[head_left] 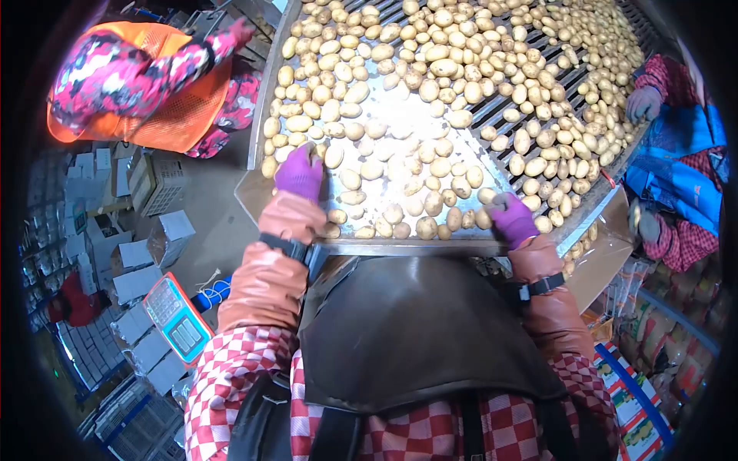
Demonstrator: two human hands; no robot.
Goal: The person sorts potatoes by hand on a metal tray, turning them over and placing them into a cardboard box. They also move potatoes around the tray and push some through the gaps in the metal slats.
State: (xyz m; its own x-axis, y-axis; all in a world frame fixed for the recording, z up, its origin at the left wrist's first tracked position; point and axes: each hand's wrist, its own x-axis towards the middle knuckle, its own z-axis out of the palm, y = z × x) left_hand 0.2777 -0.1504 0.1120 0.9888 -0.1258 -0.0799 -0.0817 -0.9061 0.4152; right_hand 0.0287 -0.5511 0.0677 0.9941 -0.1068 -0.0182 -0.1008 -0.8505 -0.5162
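A metal tabletop (415, 247) spreads out ahead of the person, its smooth near part glaring white in the middle and dark slats (492, 111) running across its far and right parts. Potatoes (442, 67) lie over both, heaped closely at the far side and right, scattered more loosely near the front edge.

The left hand (301, 173), in a purple glove, is at the left side of the smooth part, its fingers bent down among potatoes; one lies just to the right of the fingertips. The right hand (513, 219), gloved alike, is at the front right corner, fingers curled, with potatoes just beside them on the left. Whether either hand grips a potato cannot be told.

At the upper left is a person in an orange vest (173, 115); at the right, another wears a blue apron (676, 188), one gloved hand near the tabletop's rim. On the lower left, a scale (178, 319) with a red border sits near open cartons (171, 234).
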